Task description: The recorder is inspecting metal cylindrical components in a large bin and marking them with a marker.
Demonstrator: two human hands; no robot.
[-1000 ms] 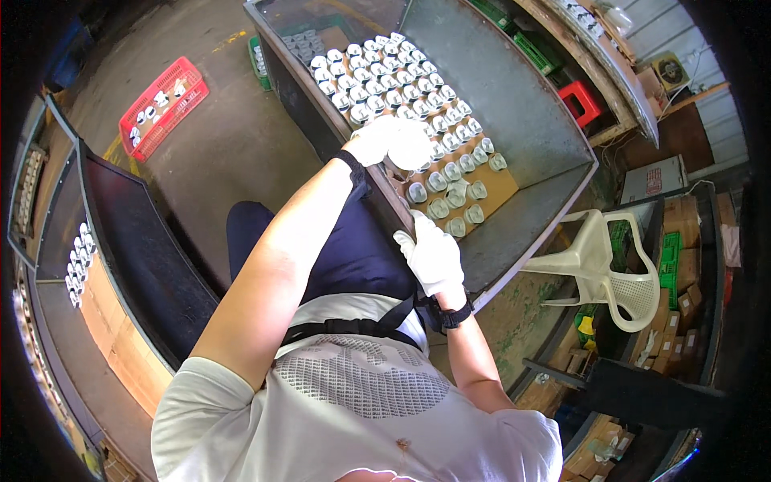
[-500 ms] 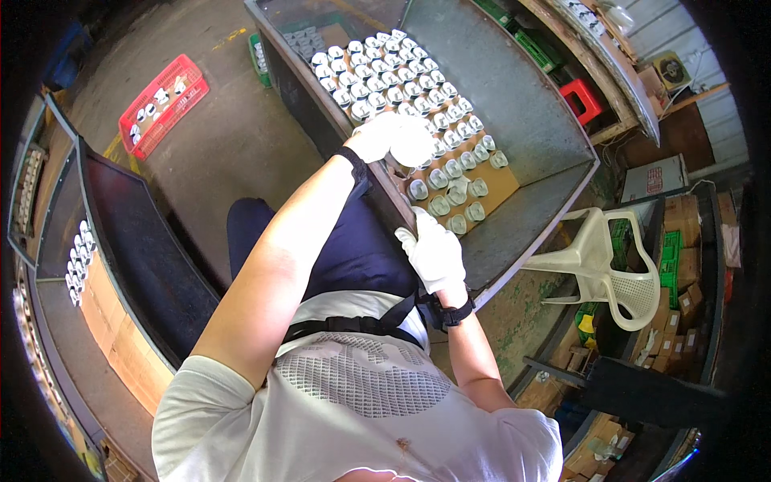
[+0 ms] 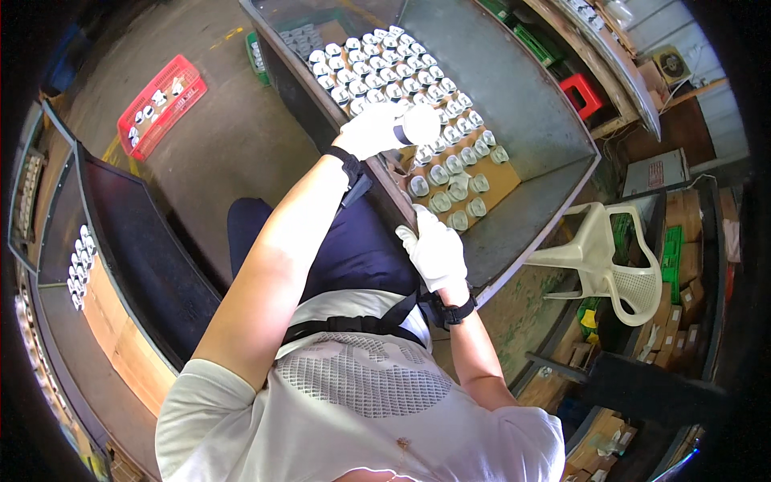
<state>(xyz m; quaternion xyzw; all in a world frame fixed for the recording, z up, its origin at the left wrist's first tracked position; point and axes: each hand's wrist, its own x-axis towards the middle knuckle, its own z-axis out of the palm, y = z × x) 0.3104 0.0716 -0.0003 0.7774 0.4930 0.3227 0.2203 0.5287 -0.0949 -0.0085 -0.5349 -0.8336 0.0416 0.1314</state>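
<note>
My left hand (image 3: 371,132), in a white glove, is closed round the side of a pale, round cup-shaped part (image 3: 421,125) with a dark band. It is held above the near edge of a metal-walled bench (image 3: 536,128). Rows of similar small silver-white parts (image 3: 391,74) stand on brown cardboard (image 3: 499,181) inside the bench. Also gloved in white, my right hand (image 3: 436,251) rests at the bench's near rim, its thumb apart from the fingers and nothing visible in it. Glare washes out detail on the left glove and the held part.
A red crate (image 3: 162,106) with several white parts sits on the floor at the far left. Behind the left arm stands another dark bench (image 3: 132,233) with cardboard and parts. At right are a white plastic chair (image 3: 590,253), a red stool (image 3: 580,96) and shelves of boxes.
My left hand has shifted slightly up and turned, raising the cup-shaped part a little, so its dark band now shows. My right hand stays at the rim.
</note>
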